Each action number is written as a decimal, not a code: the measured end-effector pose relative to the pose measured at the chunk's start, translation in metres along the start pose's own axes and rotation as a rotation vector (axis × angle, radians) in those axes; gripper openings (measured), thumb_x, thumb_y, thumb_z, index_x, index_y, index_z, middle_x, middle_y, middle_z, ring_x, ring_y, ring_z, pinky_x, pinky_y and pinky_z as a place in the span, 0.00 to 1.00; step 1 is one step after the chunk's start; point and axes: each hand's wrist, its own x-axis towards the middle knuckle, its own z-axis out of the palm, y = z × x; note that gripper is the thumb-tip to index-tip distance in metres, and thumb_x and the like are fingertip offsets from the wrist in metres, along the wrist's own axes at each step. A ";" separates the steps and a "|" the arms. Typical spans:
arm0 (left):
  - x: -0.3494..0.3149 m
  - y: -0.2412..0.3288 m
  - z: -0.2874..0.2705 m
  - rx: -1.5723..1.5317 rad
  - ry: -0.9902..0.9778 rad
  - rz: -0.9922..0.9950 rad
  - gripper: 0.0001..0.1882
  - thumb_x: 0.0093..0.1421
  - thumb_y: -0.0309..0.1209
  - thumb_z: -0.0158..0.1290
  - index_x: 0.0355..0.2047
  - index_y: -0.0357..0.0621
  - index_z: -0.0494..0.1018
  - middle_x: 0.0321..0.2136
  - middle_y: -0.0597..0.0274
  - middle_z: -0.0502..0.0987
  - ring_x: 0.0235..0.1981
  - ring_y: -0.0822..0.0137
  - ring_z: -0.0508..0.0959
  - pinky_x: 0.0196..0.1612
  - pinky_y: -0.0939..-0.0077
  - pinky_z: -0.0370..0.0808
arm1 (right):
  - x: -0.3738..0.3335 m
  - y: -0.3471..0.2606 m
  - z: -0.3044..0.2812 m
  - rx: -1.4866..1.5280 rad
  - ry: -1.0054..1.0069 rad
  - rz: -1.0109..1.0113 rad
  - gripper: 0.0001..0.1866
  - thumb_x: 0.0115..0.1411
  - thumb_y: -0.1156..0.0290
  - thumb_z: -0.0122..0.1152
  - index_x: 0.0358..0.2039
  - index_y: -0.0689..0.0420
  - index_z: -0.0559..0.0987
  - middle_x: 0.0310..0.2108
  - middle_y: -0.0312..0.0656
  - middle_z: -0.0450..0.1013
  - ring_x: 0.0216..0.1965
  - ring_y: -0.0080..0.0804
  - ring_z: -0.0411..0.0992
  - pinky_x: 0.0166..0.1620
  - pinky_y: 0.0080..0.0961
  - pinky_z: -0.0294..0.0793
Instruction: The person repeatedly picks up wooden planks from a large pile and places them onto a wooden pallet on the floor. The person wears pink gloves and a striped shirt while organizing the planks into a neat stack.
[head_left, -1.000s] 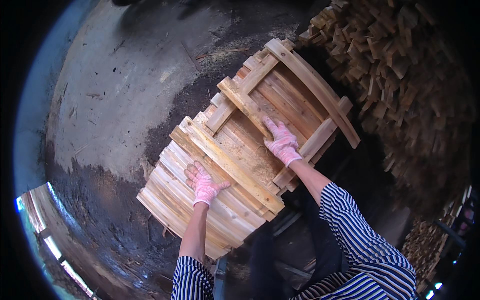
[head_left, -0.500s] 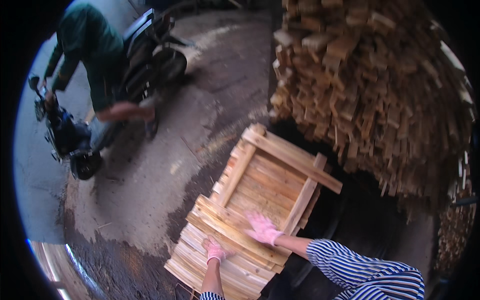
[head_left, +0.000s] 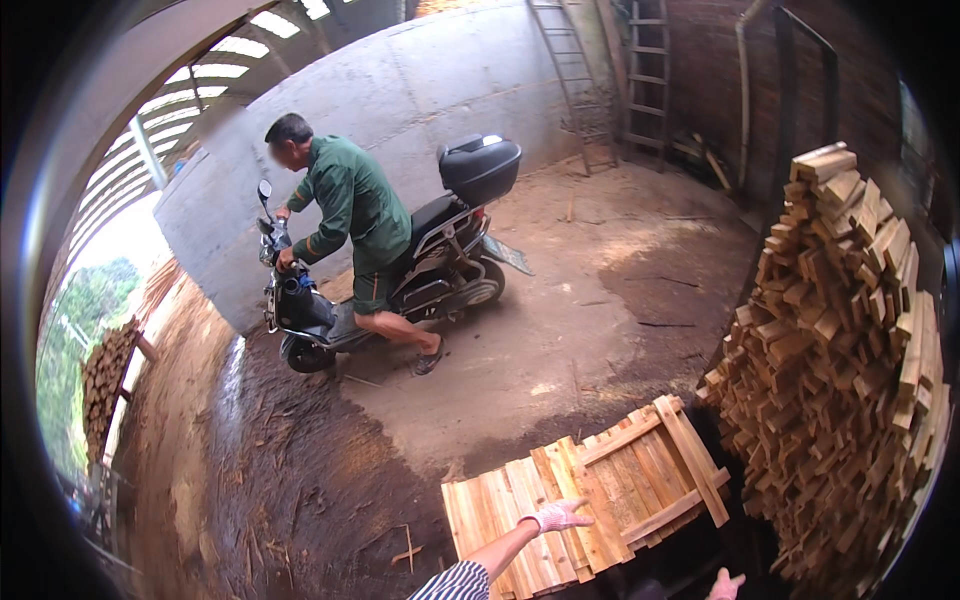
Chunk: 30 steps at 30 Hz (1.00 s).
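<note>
Right hand (head_left: pixel 726 586) partly below lower edge

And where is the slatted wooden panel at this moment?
In the head view, the slatted wooden panel is low, right of centre, beneath the gloved left hand and just left of the tall wood stack.

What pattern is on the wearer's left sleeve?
The left sleeve has dark and white stripes; it shows best in the head view.

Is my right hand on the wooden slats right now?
No, the right hand shows at the picture's lower edge, apart from the wooden slats.
</note>
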 end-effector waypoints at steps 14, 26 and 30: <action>0.046 0.141 -0.055 0.139 0.198 0.045 0.44 0.57 0.55 0.61 0.65 0.37 0.64 0.60 0.38 0.70 0.63 0.48 0.69 0.64 0.62 0.67 | -0.098 -0.227 -0.169 0.553 -0.287 -0.512 0.42 0.62 0.55 0.62 0.71 0.54 0.55 0.64 0.55 0.64 0.60 0.43 0.70 0.62 0.32 0.66; 0.245 0.595 -0.143 -0.420 0.269 0.728 0.31 0.68 0.43 0.54 0.66 0.40 0.62 0.60 0.49 0.71 0.61 0.62 0.72 0.64 0.71 0.67 | 0.081 -0.587 -0.354 0.661 0.088 -1.072 0.45 0.64 0.58 0.61 0.72 0.63 0.48 0.71 0.61 0.49 0.69 0.51 0.57 0.65 0.39 0.67; 0.342 0.703 -0.146 -0.573 0.385 0.759 0.35 0.68 0.43 0.55 0.66 0.34 0.59 0.60 0.46 0.71 0.62 0.62 0.71 0.63 0.70 0.67 | 0.184 -0.678 -0.383 0.221 0.213 -0.679 0.50 0.59 0.42 0.55 0.73 0.54 0.47 0.71 0.61 0.48 0.64 0.51 0.59 0.59 0.43 0.68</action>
